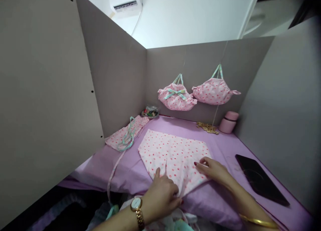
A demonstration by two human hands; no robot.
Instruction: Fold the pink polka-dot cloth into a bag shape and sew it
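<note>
A pale pink polka-dot fabric piece (173,147) lies spread on the lilac cloth, its near edge gathered in a fold. At that near edge my left hand (164,192), with a gold watch (136,204) on the wrist, is closed with the fabric between thumb and fingers. My right hand (213,169) rests on the fabric's right side, its fingers loosely bent and apart. Its red-nailed fingertip touches the cloth. Beneath my left hand, more printed fabric (173,222) is bunched, partly hidden.
Two dotted pouches (177,102) (214,94) hang against the grey partition (165,64). Another dotted piece with mint ties (129,137) lies left, near a small basket (150,114). Wooden bits (207,127), a pink flask (228,122) and a dark tablet-like slab (260,179) are on the right.
</note>
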